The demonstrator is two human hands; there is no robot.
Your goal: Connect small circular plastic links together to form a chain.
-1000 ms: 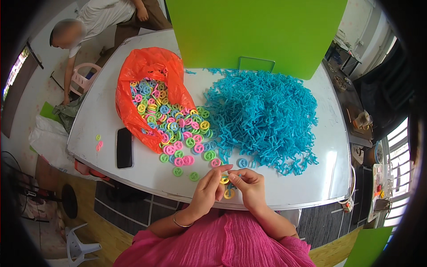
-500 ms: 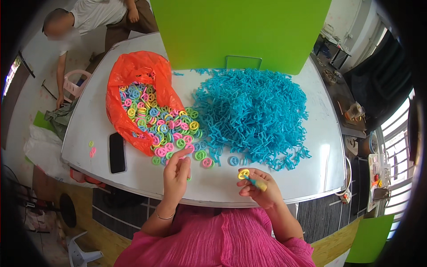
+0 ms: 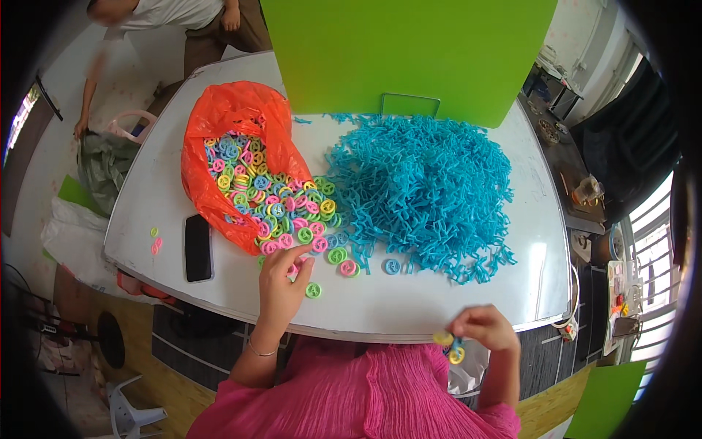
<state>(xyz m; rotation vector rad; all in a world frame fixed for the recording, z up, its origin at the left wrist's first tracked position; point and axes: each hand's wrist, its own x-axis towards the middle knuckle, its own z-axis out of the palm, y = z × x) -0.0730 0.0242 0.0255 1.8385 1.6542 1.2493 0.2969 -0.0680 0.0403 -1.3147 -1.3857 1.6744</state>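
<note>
My left hand is at the near edge of a pile of small coloured plastic wheels, fingers curled together. Pink shows by its fingertips, but whether it is pinched there I cannot make out. A green wheel lies just right of this hand. Past the table's front edge, my right hand is closed at the fingertips on a small blue plastic piece with two yellow wheels, slightly blurred. Below it shows a clear plastic bag. A big heap of blue plastic pieces covers the table's right half.
An open red plastic bag surrounds much of the wheel pile. A black phone and a few loose wheels lie at left. A green board stands at the back of the white table. Another person bends at the far left.
My right hand has moved right and toward me, past the table edge, with the yellow wheels and blue piece. My left hand shifted slightly left. The other person has lifted a grey-green sack.
</note>
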